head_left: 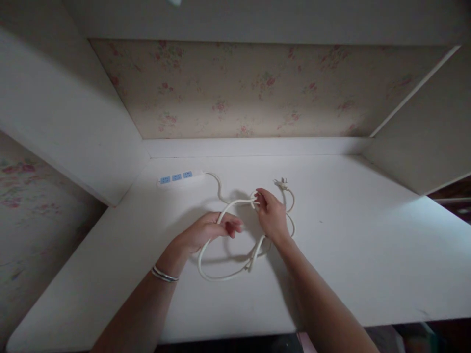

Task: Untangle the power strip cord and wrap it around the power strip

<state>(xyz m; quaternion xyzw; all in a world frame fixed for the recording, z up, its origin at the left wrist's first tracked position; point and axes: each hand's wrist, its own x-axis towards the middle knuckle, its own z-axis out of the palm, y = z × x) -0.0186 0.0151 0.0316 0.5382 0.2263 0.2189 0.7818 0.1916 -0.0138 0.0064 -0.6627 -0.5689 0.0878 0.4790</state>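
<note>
A white power strip (177, 177) with blue socket faces lies at the back left of the white desk. Its white cord (225, 278) runs right and forms a loose loop between my hands. My left hand (209, 229) reaches through the loop, with the cord crossing between thumb and forefinger and the fingers curled. My right hand (271, 213) pinches the top of the loop; its fingertips are partly hidden. Beyond my right hand, the cord's plug (283, 183) lies on the desk with its prongs showing. Crossed lengths of cord hang below my right hand.
The white desktop (353, 245) meets a low back ledge (257, 147) and floral wallpaper (239, 88). White side panels (66, 108) rise left and right, with a shelf (257, 22) overhead. Dark items sit below the front edge.
</note>
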